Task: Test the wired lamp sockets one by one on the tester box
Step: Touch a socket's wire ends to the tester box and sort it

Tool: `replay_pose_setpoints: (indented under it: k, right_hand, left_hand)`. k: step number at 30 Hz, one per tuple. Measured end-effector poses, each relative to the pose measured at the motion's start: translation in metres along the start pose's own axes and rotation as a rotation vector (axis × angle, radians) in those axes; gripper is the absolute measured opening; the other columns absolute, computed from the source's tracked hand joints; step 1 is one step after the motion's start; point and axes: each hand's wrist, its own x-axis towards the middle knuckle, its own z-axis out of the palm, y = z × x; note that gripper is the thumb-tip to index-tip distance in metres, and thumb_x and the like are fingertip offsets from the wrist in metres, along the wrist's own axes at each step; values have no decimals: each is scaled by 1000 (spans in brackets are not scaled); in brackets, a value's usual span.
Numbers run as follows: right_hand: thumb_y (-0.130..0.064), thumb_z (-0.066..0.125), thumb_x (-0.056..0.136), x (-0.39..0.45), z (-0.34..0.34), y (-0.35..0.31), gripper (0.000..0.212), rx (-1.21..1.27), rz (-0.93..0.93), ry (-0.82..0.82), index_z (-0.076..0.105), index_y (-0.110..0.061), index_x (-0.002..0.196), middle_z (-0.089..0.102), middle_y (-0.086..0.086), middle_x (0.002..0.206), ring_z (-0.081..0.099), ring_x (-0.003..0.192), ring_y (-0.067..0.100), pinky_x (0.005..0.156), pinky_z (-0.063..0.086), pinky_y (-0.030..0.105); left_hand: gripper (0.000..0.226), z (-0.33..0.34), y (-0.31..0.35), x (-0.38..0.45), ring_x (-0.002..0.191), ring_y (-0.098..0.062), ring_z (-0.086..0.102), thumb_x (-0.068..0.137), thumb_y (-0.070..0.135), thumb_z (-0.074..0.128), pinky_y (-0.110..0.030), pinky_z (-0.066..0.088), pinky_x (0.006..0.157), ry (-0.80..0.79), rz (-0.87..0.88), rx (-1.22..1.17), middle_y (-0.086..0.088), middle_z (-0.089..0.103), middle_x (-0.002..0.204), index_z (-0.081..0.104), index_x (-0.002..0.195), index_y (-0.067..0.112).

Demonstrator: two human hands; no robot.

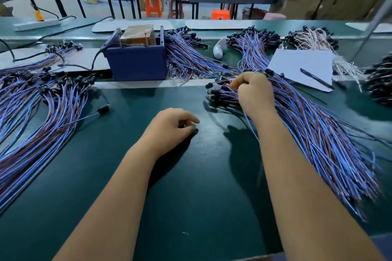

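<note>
**Picking from the right socket pile**

My right hand (253, 91) is on the near-right pile of wired lamp sockets (307, 133), fingers curled in among the black socket heads (218, 93); can't tell which one they pinch. My left hand (171, 127) rests on the green table mat (191, 186), fingers loosely curled, holding nothing. Blue tester box (136, 62) sits far centre, cable out its left side. Second socket pile (38, 112) lies left. Paper with a pen (316, 78) far right.
</note>
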Motion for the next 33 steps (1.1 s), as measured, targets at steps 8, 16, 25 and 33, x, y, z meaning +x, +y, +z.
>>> replay_pose_setpoints:
  k: [8,16,25,33]
  right_hand:
    - [-24,47,89,-1,24,-12,33,-533,9,84,66,-23,116,53,7,131,38,124,30,103,27,43]
    - [-13,48,90,-67,139,-70,22,264,-96,-392,70,-17,87,65,-7,85,57,84,15,64,38,24]
    - [-10,50,89,-62,145,-64,28,487,-41,-389,63,-27,71,62,-10,70,59,74,15,69,53,33]
    - [-27,31,105,-48,128,-66,36,971,253,-564,62,-10,100,66,8,73,63,57,15,65,45,26]
  left_hand:
    - [39,-48,-46,-8,109,-31,56,84,11,59,-34,38,76,472,-461,346,-7,57,128,67,120,22]
    - [47,-62,-57,-18,124,-41,42,87,10,55,-44,42,90,473,-708,390,-19,50,135,58,133,17]
    - [37,-59,-64,-6,100,-30,57,89,9,52,-30,37,76,513,-637,273,-13,53,124,63,122,19]
    - [30,-42,-4,2,82,-1,56,69,-3,44,-14,42,70,629,-85,-568,0,54,89,66,58,13]
